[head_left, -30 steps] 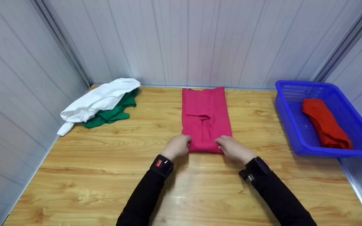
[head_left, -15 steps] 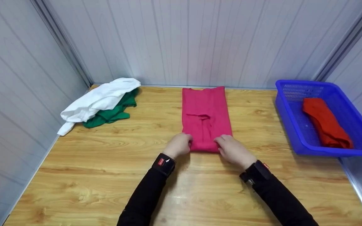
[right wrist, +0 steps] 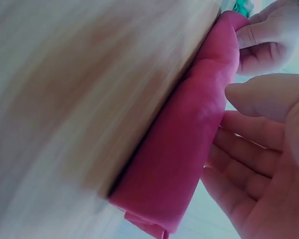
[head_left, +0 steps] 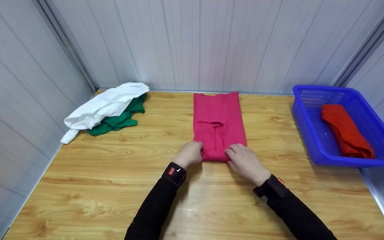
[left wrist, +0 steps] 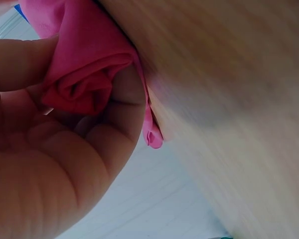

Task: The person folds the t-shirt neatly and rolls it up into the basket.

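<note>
A pink shirt (head_left: 217,110) lies folded into a long strip, its near end turned into a roll. My left hand (head_left: 189,154) grips the left end of that roll; in the left wrist view its fingers curl under the spiralled layers of cloth and the thumb lies on top. At the right part of the roll is my right hand (head_left: 246,163). The right wrist view shows its fingers (right wrist: 254,149) loosely bent with the tips at the far side of the roll (right wrist: 174,144), and the thumb held apart from the fingers.
A white garment (head_left: 108,103) lies heaped over a green one (head_left: 118,123) at the back left. On the right stands a blue plastic basket (head_left: 302,133) holding a folded orange-red garment (head_left: 345,131). Pale panel walls (head_left: 178,43) close off the wooden table (head_left: 112,186).
My right hand has shifted slightly left along the roll and its hold has loosened, baring the right corner. The left hand has barely moved. The heap and the basket look the same.
</note>
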### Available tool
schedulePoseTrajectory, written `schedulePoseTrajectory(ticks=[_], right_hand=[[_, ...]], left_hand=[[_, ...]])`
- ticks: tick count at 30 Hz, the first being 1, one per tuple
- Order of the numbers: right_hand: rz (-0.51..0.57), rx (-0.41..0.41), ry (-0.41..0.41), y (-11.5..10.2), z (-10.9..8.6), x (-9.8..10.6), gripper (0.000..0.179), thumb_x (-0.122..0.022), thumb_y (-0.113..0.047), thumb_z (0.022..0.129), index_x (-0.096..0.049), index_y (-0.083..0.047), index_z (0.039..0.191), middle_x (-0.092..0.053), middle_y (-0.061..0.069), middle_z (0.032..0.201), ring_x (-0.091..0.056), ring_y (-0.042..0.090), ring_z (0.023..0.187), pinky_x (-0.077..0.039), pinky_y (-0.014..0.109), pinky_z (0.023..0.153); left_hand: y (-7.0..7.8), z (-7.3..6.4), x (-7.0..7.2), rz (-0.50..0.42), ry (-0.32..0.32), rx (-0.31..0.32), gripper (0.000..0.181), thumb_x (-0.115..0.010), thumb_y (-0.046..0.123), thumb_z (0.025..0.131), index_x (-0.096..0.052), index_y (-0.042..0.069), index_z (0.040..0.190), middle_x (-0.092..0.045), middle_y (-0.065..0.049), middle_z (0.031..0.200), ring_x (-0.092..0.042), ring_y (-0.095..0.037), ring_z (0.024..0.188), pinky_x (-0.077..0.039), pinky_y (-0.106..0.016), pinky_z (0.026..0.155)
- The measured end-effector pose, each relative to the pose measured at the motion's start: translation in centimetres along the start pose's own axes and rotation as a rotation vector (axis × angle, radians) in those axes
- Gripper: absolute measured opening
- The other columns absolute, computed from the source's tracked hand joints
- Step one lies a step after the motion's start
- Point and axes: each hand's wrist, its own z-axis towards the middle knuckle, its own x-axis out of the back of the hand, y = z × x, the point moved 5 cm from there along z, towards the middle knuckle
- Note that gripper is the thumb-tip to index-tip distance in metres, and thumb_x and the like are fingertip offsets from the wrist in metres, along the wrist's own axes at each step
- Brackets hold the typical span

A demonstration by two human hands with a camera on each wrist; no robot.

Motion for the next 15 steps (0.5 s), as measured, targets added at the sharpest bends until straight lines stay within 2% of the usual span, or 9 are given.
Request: schedulePoseTrajectory(ticks=[7,11,15], right_hand=[[-0.001,-0.008,-0.099,-0.4,-0.1,-0.7,0.051,-0.074,-0.014,0.086,-0.059,0.008,0.13,-0.063,0.022,0.123,-0.059,0.037,0.112,-0.048,0.048,0.097],[-0.021,-0.003,-0.106,-0.4,0.0,-1.0,0.051,-0.075,-0.012,0.085,-0.059,0.008,0.13,-0.064,0.022,0.121,-0.06,0.037,0.109,-0.049,0.047,0.095],[-0.032,0.012,-0.108,-0.4,0.3,-1.1,0.049,-0.076,-0.007,0.082,-0.061,0.008,0.127,-0.066,0.02,0.116,-0.062,0.037,0.105,-0.051,0.046,0.091]], left_hand=[[0.0,0.0,-0.1,-0.017,-0.02,0.019,0.016,-0.063,-0.008,0.075,-0.061,0.006,0.082,-0.063,-0.006,0.079,-0.063,-0.027,0.077,-0.054,-0.039,0.075],[0.0,0.0,-0.1,-0.021,-0.033,0.039,0.017,-0.063,-0.008,0.074,-0.06,0.007,0.082,-0.061,-0.005,0.078,-0.063,-0.027,0.077,-0.054,-0.039,0.074],[0.1,0.0,-0.1,-0.01,-0.024,0.033,0.016,-0.064,-0.008,0.074,-0.061,0.006,0.081,-0.061,-0.005,0.077,-0.063,-0.027,0.076,-0.054,-0.039,0.074]])
